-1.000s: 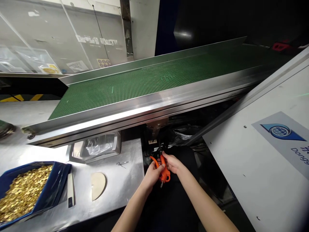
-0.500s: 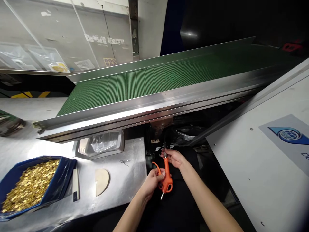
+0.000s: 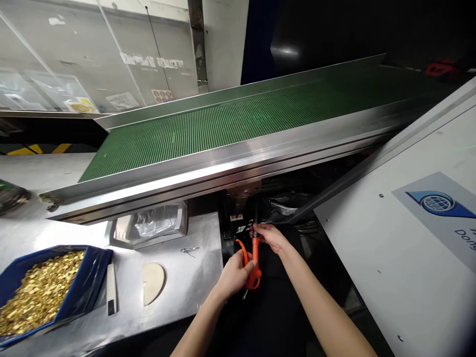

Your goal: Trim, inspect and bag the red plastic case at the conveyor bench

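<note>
An orange air blow gun (image 3: 254, 278) hangs between my two hands, its nozzle pointing down. My left hand (image 3: 235, 273) is wrapped round its body, beside the curved lever. At the upper end, my right hand (image 3: 270, 237) has its fingers closed round the metal fitting (image 3: 255, 234), where a dark hose (image 3: 256, 210) joins the gun. Both hands are below the conveyor's edge, to the right of the metal table (image 3: 174, 292).
A green conveyor belt (image 3: 208, 126) with metal sides crosses the view. On the table are a blue bin (image 3: 84, 292) of small gold-coloured parts, a pale half-disc (image 3: 153, 283), a flat-handled tool (image 3: 111, 290) and a clear-lined tray (image 3: 182, 225). A white panel (image 3: 372, 248) stands at the right.
The gun has turned slightly in my hands and its nozzle has shifted left. My left hand has moved a little up the gun. The whole view has shifted slightly.
</note>
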Motion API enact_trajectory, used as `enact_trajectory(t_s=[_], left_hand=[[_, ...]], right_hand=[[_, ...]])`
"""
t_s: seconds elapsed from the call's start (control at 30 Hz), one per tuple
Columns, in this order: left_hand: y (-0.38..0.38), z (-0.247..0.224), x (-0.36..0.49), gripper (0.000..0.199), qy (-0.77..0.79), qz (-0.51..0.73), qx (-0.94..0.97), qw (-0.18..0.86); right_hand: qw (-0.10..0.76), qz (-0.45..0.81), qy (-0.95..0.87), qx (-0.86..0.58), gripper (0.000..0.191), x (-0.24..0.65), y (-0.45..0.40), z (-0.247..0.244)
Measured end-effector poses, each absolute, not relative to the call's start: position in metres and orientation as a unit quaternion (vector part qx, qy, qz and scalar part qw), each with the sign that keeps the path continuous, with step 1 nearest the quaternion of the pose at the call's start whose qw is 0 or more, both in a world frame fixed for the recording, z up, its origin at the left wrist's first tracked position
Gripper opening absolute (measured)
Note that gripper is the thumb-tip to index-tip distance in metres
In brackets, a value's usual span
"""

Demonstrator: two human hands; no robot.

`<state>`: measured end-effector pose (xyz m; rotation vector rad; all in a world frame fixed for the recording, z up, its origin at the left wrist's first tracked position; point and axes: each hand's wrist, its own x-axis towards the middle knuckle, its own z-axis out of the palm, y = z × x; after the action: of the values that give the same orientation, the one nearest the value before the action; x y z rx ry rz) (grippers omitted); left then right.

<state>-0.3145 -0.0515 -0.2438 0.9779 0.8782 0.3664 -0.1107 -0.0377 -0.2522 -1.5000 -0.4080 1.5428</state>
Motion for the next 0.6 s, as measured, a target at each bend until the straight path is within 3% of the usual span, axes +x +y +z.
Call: enact_trajectory(t_s=[0.37,0.6], left_hand=[[-0.041,-0.238,-0.325,0.042,0.329,0.094,0.407,0.847],[-0.033,-0.236,-0.32,0.042,0.36,0.139,0.411,0.826]], right_hand=[[0.459,0.666,-0.15,-0.568,0.013,-0.108,-0.044,-0.248],[0.44,0.665,-0.182,-0.575,0.031,-0.108,-0.04,-0.237]])
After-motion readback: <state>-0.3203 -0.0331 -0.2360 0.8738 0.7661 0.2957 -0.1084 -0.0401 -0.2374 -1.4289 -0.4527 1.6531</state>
